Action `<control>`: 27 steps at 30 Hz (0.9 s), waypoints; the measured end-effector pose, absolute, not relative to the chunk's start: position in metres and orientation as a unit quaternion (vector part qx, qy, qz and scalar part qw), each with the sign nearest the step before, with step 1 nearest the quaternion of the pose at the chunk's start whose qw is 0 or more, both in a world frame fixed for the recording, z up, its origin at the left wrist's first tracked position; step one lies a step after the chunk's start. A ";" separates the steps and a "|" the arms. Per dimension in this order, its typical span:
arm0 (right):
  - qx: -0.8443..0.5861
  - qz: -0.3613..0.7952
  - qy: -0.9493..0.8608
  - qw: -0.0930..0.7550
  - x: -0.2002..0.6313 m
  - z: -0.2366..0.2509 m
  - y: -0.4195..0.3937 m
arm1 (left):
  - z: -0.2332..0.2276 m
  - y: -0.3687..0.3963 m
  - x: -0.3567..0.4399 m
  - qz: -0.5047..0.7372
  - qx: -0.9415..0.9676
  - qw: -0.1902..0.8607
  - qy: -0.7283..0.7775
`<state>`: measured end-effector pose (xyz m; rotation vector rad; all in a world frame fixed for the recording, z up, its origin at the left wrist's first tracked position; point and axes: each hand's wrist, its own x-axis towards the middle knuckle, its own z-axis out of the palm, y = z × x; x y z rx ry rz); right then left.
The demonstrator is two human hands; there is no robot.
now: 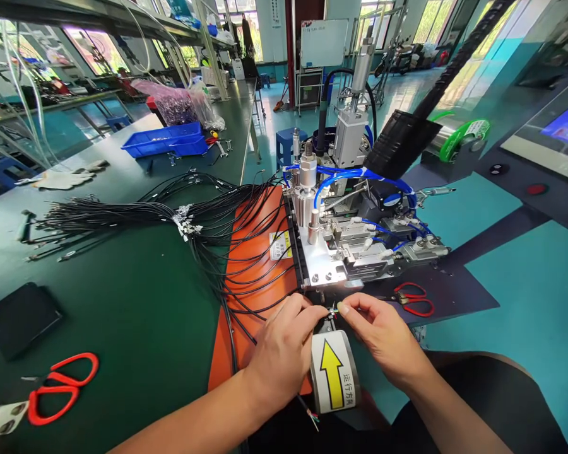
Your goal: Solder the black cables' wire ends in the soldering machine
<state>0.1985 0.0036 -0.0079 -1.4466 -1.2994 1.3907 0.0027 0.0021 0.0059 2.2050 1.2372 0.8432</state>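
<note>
Both my hands meet at the front edge of a metal pneumatic fixture (322, 252). My left hand (284, 340) is closed, thumb and forefinger pinched at a small cable end (332, 311) with thin wires. From the right, my right hand (383, 331) pinches at the same wires with thumb and forefinger. Just below the fingertips is a white-labelled round part (319, 369) with a yellow arrow (332, 375). Below my left hand hangs another black cable's stripped end (313, 417), its coloured wires bare. The exact grip on the wires is too small to make out.
Black cables (108, 214) spread over the green table and an orange mat (253, 252). Red-handled scissors (414, 299) lie right of the fixture; another red-handled pair (61, 391) lies front left. A blue tray (170, 139), solder spool (468, 135) and black nozzle (400, 145) stand farther back.
</note>
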 end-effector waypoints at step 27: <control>-0.572 0.534 -0.502 0.368 0.194 -0.013 0.002 | 0.004 0.002 0.004 0.276 0.813 0.199 0.472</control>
